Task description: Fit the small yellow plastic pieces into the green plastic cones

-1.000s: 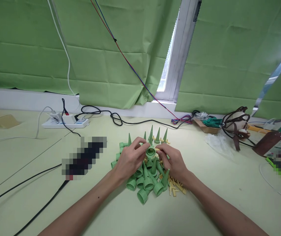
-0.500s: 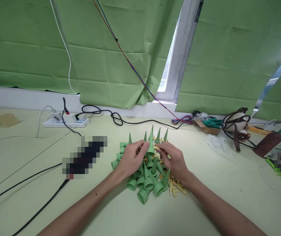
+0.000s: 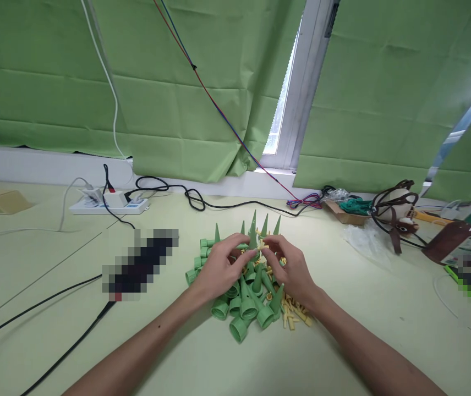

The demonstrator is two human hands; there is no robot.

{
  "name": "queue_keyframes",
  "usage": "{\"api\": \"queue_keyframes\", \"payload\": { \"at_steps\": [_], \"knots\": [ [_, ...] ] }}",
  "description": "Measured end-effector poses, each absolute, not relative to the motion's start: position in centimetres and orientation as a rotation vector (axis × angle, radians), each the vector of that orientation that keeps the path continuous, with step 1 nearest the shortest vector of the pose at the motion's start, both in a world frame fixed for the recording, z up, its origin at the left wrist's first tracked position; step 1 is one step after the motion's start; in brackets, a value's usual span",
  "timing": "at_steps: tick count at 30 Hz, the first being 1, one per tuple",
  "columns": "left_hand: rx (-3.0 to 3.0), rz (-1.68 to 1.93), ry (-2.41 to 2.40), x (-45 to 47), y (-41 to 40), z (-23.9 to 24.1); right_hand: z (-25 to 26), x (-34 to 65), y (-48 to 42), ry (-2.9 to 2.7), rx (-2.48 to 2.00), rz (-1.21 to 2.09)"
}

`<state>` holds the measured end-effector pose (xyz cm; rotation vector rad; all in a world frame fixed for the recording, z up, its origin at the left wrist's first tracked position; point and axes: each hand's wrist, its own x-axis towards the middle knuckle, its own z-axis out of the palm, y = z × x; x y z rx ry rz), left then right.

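Note:
My left hand (image 3: 225, 261) is closed, thumb and fingers round the lower part of an upright green plastic cone (image 3: 253, 234). A small pale-yellow peg (image 3: 259, 251) shows at the cone's right side, near my left thumb. Just right of it my right hand (image 3: 289, 264) has its thumb and index finger apart, with nothing plainly between them. Below both hands lies a pile of green cones with hollow round bases (image 3: 247, 308). Several yellow pegs (image 3: 295, 316) are scattered under and beside my right hand. More cones stand upright behind, among them one green cone (image 3: 277, 225).
A white power strip (image 3: 109, 206) with plugs sits at the back left; a black cable (image 3: 235, 205) runs along the wall. A blurred dark object (image 3: 142, 267) lies left of the pile. Back right are a cardboard box (image 3: 346, 213) and a clear plastic bag (image 3: 367, 236).
My right thumb and index finger have parted from the yellow peg, which now shows at the cone. My left thumb has shifted slightly lower and right on the cone.

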<state>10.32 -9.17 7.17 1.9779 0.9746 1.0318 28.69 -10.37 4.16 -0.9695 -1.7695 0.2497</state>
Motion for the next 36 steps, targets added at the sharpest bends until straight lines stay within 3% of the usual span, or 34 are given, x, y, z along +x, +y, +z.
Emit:
{"api": "queue_keyframes", "payload": {
  "at_steps": [9,36],
  "knots": [
    [2.054,1.108,0.914,10.4,-9.1,6.9,4.3,28.6,-10.7,-1.872,-0.931,0.194],
    [1.998,0.975,1.002,9.9,-8.5,6.6,4.9,27.7,-11.1,-2.092,-0.805,-0.552]
  ]
}}
